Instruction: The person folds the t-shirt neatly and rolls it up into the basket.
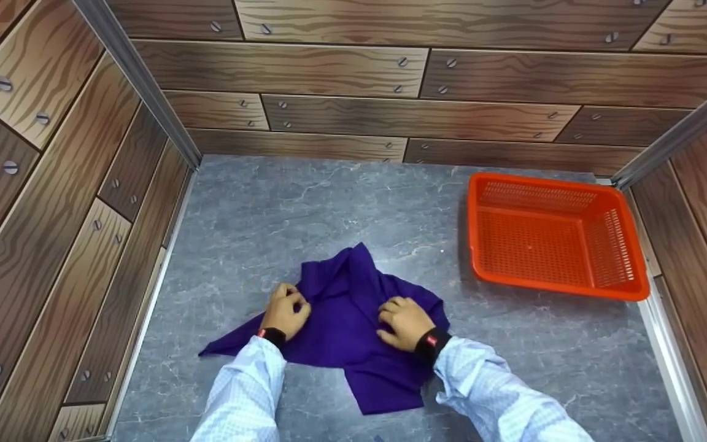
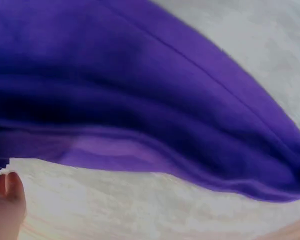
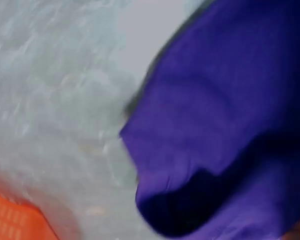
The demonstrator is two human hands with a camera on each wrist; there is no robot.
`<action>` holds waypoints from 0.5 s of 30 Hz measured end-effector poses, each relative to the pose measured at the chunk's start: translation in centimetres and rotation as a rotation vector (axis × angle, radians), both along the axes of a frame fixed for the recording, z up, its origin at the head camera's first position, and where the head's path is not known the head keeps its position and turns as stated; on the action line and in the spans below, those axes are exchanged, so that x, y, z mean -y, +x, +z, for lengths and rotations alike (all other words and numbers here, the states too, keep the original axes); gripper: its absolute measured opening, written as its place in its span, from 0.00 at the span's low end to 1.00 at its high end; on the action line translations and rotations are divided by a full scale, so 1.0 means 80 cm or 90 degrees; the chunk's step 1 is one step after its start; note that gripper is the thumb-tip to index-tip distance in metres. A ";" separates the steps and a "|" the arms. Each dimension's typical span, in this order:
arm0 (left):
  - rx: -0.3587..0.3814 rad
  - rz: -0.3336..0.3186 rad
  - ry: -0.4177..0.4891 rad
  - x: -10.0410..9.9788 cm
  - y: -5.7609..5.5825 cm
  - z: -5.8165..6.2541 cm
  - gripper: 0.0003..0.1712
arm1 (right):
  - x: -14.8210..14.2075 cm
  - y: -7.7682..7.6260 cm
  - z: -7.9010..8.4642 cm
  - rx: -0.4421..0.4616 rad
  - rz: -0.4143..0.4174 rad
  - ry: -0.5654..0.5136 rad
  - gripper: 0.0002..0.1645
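Observation:
A crumpled purple shirt [image 1: 335,325] lies spread on the grey floor, with a squared flap at the front and a pointed end at the left. At its left part, my left hand [image 1: 288,311] pinches the fabric between thumb and fingers. My right hand [image 1: 407,322] grips the cloth on the right side with bent fingers; its fingertips are partly lost against the fabric. In the left wrist view, a stitched hem runs along the purple fabric [image 2: 190,100], and curled fingers [image 2: 12,187] show at the lower left. An open fold of the shirt [image 3: 190,115] shows in the right wrist view.
An orange perforated plastic basket [image 1: 528,245] stands at the right, near the wall; its corner [image 3: 15,220] also shows in the right wrist view. Wood-patterned panels [image 1: 341,67] enclose the grey marbled floor [image 1: 255,202] at the back, left and right.

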State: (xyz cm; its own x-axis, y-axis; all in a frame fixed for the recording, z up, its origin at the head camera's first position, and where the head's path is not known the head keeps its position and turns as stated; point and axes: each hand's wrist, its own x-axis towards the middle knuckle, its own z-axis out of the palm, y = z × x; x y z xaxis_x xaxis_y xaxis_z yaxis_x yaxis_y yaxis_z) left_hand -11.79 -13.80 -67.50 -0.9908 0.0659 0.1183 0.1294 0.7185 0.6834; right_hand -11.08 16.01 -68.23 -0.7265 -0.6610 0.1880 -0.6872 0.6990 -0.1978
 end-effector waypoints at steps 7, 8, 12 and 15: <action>0.075 0.202 0.118 -0.010 -0.017 0.004 0.11 | 0.036 -0.023 0.020 0.050 -0.086 -0.097 0.11; 0.095 0.213 0.116 -0.010 -0.018 0.004 0.14 | 0.042 -0.025 0.022 0.069 -0.084 -0.105 0.11; 0.163 0.196 0.080 -0.013 -0.017 0.002 0.27 | 0.062 -0.027 0.023 0.140 -0.099 -0.091 0.18; 0.176 0.154 0.049 -0.015 -0.014 -0.002 0.28 | 0.069 -0.024 0.014 0.143 -0.161 -0.040 0.25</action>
State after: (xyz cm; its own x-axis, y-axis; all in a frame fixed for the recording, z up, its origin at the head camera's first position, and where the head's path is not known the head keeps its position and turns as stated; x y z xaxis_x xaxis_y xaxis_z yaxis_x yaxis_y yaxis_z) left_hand -12.93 -12.63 -67.62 -0.9720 -0.1723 -0.1601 -0.2343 0.6507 0.7222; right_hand -12.99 10.47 -67.15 -0.8938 -0.4468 0.0389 -0.4278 0.8233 -0.3731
